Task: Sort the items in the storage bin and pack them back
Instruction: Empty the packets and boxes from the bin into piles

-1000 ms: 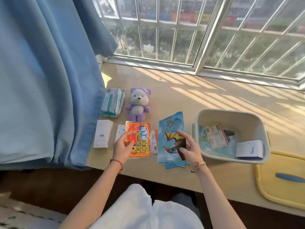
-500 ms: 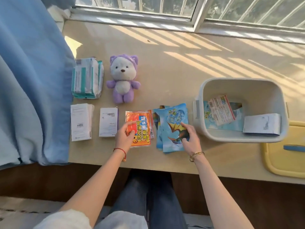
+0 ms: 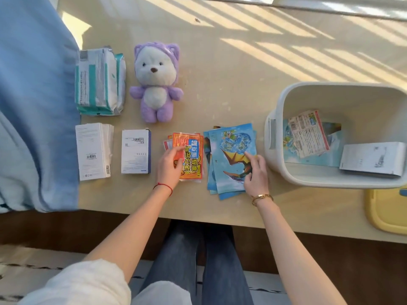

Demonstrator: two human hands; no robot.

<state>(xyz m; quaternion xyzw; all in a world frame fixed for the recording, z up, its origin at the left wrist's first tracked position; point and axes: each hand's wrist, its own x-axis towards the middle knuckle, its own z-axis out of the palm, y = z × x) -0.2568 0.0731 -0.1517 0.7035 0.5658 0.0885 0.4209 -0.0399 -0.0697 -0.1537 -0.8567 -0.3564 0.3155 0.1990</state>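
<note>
Near the front edge of the tabletop [image 3: 231,69], the left hand [image 3: 170,165] rests on a stack of orange warmer packets [image 3: 189,155], fingers loosely spread over the top one. Just beside it, the right hand [image 3: 255,172] lies on a pile of blue picture cards [image 3: 229,150], fingertips pressing the top card. At the right edge stands the white storage bin [image 3: 279,111], holding a leaflet [image 3: 308,133], blue cards and a white box [image 3: 372,159]. Toward the left edge lie two white boxes [image 3: 93,150], a wipes pack [image 3: 99,81] and a purple plush bear [image 3: 156,82].
</note>
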